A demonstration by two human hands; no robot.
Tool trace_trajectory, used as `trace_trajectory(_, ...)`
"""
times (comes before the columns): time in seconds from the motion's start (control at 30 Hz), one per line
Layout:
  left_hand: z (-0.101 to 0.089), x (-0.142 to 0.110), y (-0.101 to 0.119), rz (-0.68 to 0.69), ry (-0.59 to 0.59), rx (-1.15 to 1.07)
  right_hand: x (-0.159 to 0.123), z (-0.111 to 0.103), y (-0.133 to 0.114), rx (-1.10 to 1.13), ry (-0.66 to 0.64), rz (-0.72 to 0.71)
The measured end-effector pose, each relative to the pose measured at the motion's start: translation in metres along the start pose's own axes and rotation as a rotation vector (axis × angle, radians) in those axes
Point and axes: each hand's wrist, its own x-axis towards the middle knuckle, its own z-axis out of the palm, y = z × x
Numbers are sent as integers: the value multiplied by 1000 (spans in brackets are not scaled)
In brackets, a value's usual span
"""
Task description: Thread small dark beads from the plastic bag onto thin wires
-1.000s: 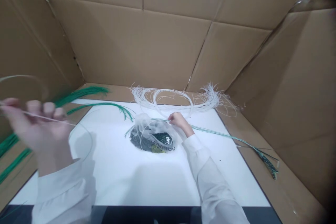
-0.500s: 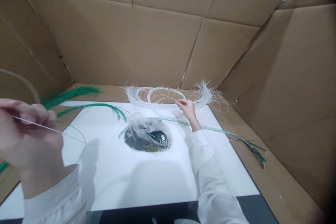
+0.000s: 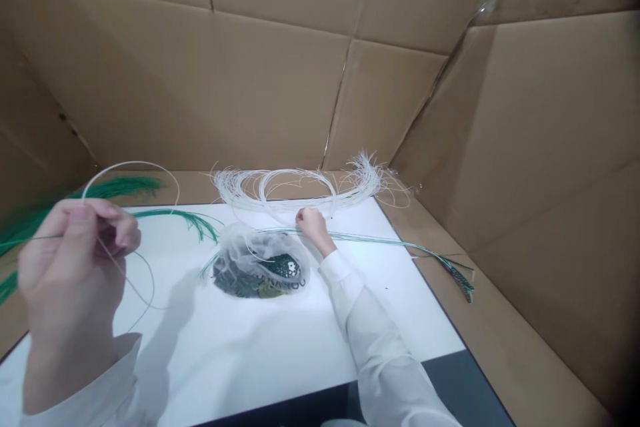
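Note:
Raised at the left, my left hand (image 3: 75,273) is closed in a pinch on a thin white strand (image 3: 131,162), which arches above the fingers; another length loops below the palm. My right hand (image 3: 315,228) is closed over the table, just in front of a loose coil of white strands (image 3: 240,190) and beside thin green strands (image 3: 373,237). Whatever its fingers hold is hidden or too fine to see. Left of that hand lies a translucent plastic bag (image 3: 240,242) with dark green and some yellow contents showing through.
Green strand bundles (image 3: 127,185) lie at the back left, partly behind my left hand. Dark, beaded-looking strand ends (image 3: 463,283) hang past the right side of the white tabletop (image 3: 280,353). Cardboard walls (image 3: 250,93) stand behind and at both sides.
The view has swung right. My left hand has turned and come further into view, with the white strand now arching above it. My right hand has moved from the white coil nearer the bag.

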Motion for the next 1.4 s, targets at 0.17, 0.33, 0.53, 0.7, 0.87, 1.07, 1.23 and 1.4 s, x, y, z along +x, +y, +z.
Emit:
trace_trajectory(0.17,-4,-4,6,27,-43,-128,5,-5,11,-62,6,116)
trace_trajectory(0.33,-9,-2,10,-26,-32,-129,7,-7,21,-94,-139,135)
trace_trajectory(0.53,-7,-7,13,-83,-83,-154,0,-14,20,-83,-322,-89)
trace_trajectory(0.7,-6,-5,7,-230,-250,-106,-7,-18,14,-74,-283,-184)
trace_trajectory(0.87,-1,-3,0,-344,-395,-84,-15,-25,-4,6,-160,-253)
trace_trajectory(1.07,16,-9,-18,-630,-752,-103,-45,-47,-48,597,-160,-511)
trace_trajectory(1.23,30,-15,-33,-581,-831,35,-68,-55,-71,1164,-506,-521)
trace_trajectory(1.4,32,-17,-47,-160,-831,735,-67,-73,-64,1045,-466,-307)
